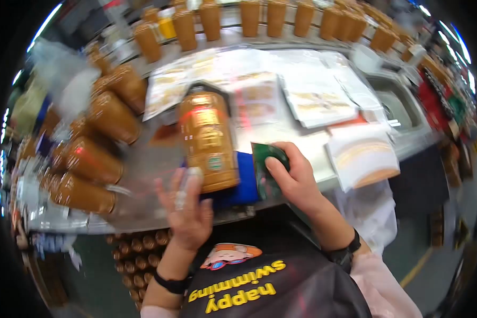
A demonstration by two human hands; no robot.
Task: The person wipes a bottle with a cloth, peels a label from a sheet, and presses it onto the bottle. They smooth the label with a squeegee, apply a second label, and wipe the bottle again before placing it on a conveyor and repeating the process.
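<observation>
A glossy brown ceramic bottle point(209, 148) with gold characters and a small green mark lies on its side on the bench, over a blue cloth point(245, 177) and a dark support point(221, 91). My left hand point(188, 209) has its fingers spread by the bottle's lower left edge; blur hides whether the fingertips touch it. To the right of the bottle, my right hand point(294, 177) pinches a thin dark-green scraper point(266, 172) between thumb and fingers.
Several brown bottles point(114, 116) lie along the left, and more stand in a row point(249, 18) at the back. Printed sheets point(318, 95) cover the far bench, with a curved-print paper stack point(363, 156) at right. Behind it is a metal sink point(408, 108).
</observation>
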